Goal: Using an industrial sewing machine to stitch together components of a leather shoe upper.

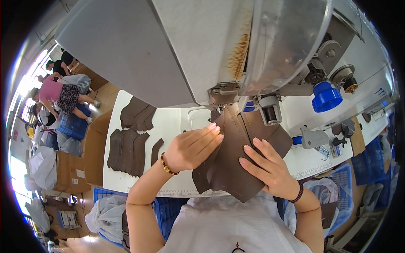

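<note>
The left hand [192, 147] has its fingers straight and together, tips at the left edge of the brown piece [236, 168], close to the sewing head [224, 95]; its thumb is out of sight, so I cannot tell whether it pinches the material or only rests on it. That spot would suit guiding the edge near the stitching point. The right hand [268, 170] holds nothing in a grip: it lies palm down, fingers a little spread, on the right part of the same piece, probably to keep it flat and stop it from turning.

The brown piece lies under the sewing head, its far end beneath the machine and its near tip hanging over the front of the surface [168, 185]. Pale stitch lines run beside a dark slit, which points toward the sewing head.

Left of the hands, more brown parts lie in a far group [137, 114] and a near group [126, 152], overlapped like a fan, perhaps so that single ones lift off easily. One curved strip [156, 151] lies apart, nearest the left forearm. Small blue-handled snips [323, 152] lie at the right, beyond the right hand and clear of the material.
</note>
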The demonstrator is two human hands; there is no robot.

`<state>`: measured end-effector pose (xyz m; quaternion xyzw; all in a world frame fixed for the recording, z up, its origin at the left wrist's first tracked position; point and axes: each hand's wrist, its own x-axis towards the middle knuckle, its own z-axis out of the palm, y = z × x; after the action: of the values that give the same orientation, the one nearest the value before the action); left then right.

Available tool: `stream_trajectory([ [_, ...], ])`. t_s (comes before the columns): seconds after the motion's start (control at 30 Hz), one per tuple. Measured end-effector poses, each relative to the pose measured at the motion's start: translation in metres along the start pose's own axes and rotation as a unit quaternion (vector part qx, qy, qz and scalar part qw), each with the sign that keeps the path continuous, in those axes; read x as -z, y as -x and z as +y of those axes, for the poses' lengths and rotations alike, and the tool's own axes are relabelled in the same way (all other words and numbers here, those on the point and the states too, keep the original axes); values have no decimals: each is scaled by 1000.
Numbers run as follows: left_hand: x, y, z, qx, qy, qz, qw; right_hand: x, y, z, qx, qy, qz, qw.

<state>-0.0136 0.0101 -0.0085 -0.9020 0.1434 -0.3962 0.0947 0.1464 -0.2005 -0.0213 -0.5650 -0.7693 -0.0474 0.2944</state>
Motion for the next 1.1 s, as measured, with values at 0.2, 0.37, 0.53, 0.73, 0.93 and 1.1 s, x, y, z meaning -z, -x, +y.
stream_trajectory([
  [0.2,4,-5,0,-21,-31,-18,999,6,-3,-2,-12,-15,-10,1000],
  [0.37,8,-9,3,-4,-32,-26,999,12,-5,1,-1,-36,0,999],
  [0.53,8,-9,3,6,-32,-30,999,14,-7,2,2,-36,-6,999],
  [0.73,5,-13,-2,12,-25,-32,999,17,-14,15,8,-49,2,999],
  [0.93,3,-16,-5,27,-8,-29,999,21,-18,23,20,-42,2,999],
  [1.1,-1,-15,-8,30,-1,-19,999,22,-22,26,23,-36,7,999],
])
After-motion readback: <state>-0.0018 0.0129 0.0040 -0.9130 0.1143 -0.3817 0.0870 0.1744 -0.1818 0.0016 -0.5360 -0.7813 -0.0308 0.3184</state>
